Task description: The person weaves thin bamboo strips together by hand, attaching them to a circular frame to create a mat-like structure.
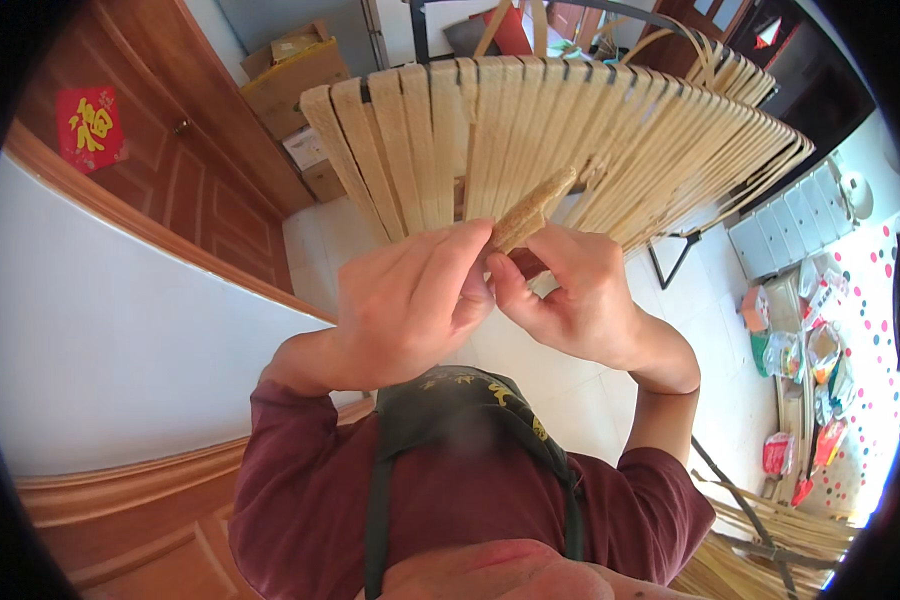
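In front of my chest, my left hand (405, 295) is closed on the lower end of a tan, rough-surfaced strip (533, 208). The thumb and fingers of my right hand (580, 295) pinch close beside it, at the strip's near edge. Its free end points up and to the right. Just beyond both hands hang many long tan strips (530, 125), side by side over a curved dark frame. The strip in my hands overlaps them in view, so I cannot tell whether it is joined to one. My fingers hide its lower part.
A metal stand leg (670, 262) rests on the pale tiled floor below the strips. Stacked cardboard boxes (292, 85) stand at the back left, by a brown door (185, 140). White drawers (792, 225) and bagged goods (785, 352) line the right side. More strips (770, 535) lie lower right.
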The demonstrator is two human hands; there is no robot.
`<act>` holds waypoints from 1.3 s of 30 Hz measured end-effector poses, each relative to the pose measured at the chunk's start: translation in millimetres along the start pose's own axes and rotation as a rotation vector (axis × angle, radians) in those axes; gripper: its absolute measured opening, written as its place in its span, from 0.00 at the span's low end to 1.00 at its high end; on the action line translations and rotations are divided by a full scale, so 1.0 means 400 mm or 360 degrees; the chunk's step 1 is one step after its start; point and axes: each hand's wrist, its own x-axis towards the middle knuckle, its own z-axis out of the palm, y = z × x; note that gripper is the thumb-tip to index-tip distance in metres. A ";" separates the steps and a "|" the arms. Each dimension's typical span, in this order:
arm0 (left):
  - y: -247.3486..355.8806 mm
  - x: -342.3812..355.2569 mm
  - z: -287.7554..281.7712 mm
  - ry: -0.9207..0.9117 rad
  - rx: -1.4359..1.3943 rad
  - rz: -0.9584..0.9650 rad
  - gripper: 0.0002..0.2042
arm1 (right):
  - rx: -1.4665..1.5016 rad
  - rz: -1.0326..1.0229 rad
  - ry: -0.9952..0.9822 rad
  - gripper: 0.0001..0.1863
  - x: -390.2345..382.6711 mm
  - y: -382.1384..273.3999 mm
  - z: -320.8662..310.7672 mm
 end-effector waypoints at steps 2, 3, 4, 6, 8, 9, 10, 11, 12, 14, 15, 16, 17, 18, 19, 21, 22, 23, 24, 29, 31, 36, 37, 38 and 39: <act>0.044 0.000 0.023 -0.0012 -0.0021 0.0007 0.16 | -0.0080 -0.0012 0.0053 0.05 -0.046 -0.006 -0.024; 0.062 0.002 0.029 -0.0032 -0.0022 0.0007 0.17 | -0.0105 -0.0014 0.0069 0.05 -0.067 -0.005 -0.031; 0.077 0.003 0.032 -0.0053 -0.0022 0.0008 0.17 | -0.0130 -0.0015 0.0084 0.05 -0.085 -0.008 -0.038; 0.098 0.000 0.039 -0.0048 -0.0047 0.0004 0.17 | -0.0203 0.0008 0.0085 0.04 -0.105 -0.028 -0.052; 0.107 -0.001 0.048 -0.0012 -0.0103 0.0011 0.17 | -0.0242 0.0039 0.0100 0.04 -0.121 -0.044 -0.055; 0.110 -0.001 0.050 -0.0006 -0.0126 0.0015 0.17 | -0.0244 0.0058 0.0115 0.03 -0.127 -0.049 -0.052; 0.111 -0.001 0.050 0.0000 -0.0150 0.0020 0.17 | -0.0245 0.0076 0.0131 0.03 -0.132 -0.056 -0.048; 0.112 -0.001 0.051 0.0010 -0.0173 0.0024 0.16 | -0.0267 0.0104 0.0131 0.03 -0.135 -0.063 -0.047; 0.113 -0.001 0.050 0.0023 -0.0188 0.0031 0.16 | -0.0287 0.0131 0.0131 0.03 -0.137 -0.071 -0.044; 0.109 0.000 0.044 0.0052 -0.0217 0.0043 0.16 | -0.0337 0.0166 0.0125 0.03 -0.138 -0.085 -0.039; 0.106 0.000 0.036 0.0022 -0.0245 0.0024 0.17 | -0.0366 0.0175 0.0118 0.03 -0.136 -0.091 -0.036; 0.105 -0.002 0.025 -0.0008 -0.0271 0.0003 0.17 | -0.0394 0.0181 0.0110 0.03 -0.132 -0.097 -0.032; 0.101 -0.003 0.019 -0.0037 -0.0301 -0.0020 0.18 | -0.0380 0.0177 0.0146 0.03 -0.129 -0.101 -0.024; 0.094 -0.005 0.017 -0.0033 -0.0321 -0.0024 0.18 | -0.0364 0.0171 0.0180 0.03 -0.125 -0.100 -0.012; 0.086 -0.007 0.017 -0.0030 -0.0339 -0.0028 0.18 | -0.0347 0.0164 0.0214 0.03 -0.120 -0.100 -0.004; 0.073 -0.014 0.014 -0.0031 -0.0365 -0.0044 0.18 | -0.0349 0.0202 0.0221 0.03 -0.112 -0.099 0.012; 0.066 -0.017 0.012 -0.0028 -0.0375 -0.0051 0.18 | -0.0350 0.0221 0.0224 0.03 -0.107 -0.099 0.018; 0.060 -0.021 0.010 -0.0029 -0.0384 -0.0061 0.18 | -0.0354 0.0229 0.0221 0.03 -0.103 -0.100 0.024; 0.053 -0.026 0.008 -0.0032 -0.0387 -0.0067 0.17 | -0.0359 0.0237 0.0218 0.04 -0.099 -0.100 0.029; 0.011 -0.041 -0.001 -0.0027 -0.0412 -0.0067 0.17 | -0.0333 0.0265 0.0215 0.04 -0.077 -0.088 0.063; 0.006 -0.042 -0.001 -0.0039 -0.0405 -0.0084 0.17 | -0.0298 0.0263 0.0215 0.04 -0.074 -0.082 0.065; -0.008 -0.030 0.004 -0.0134 -0.0415 -0.0130 0.16 | -0.0461 0.0296 0.0145 0.04 -0.071 -0.054 0.059; -0.013 -0.026 0.011 -0.0090 -0.0449 -0.0114 0.16 | -0.0473 0.0296 0.0141 0.04 -0.071 -0.049 0.058; -0.017 -0.024 0.016 -0.0051 -0.0480 -0.0098 0.15 | -0.0482 0.0277 0.0114 0.05 -0.071 -0.047 0.059; -0.022 -0.020 0.017 -0.0058 -0.0471 -0.0081 0.15 | -0.0491 0.0258 0.0087 0.05 -0.072 -0.047 0.061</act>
